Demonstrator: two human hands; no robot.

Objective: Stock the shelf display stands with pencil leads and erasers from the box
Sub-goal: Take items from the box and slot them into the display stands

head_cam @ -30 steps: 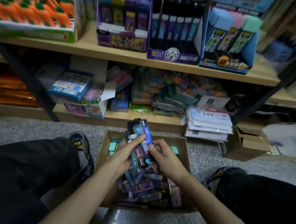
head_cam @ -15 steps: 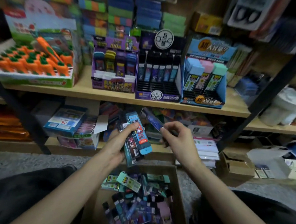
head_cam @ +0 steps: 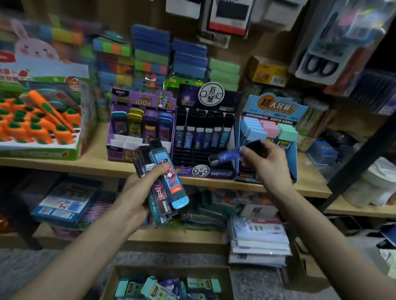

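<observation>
On my feed, the left grip is curled around a bundle of lead cases. Its thumb presses across the front one, a teal case with a light blue cap. The bundle is held in front of the shelf edge, just below the purple stand.

The right grip pinches 1 dark blue lead case near its black end. The case is tilted, its free end pointing left over the lower front of the black stand. That stand is between the purple stand and a blue stand holding pastel erasers.

The cardboard box lies on the floor below, between both forearms, with more cases and erasers inside.
</observation>
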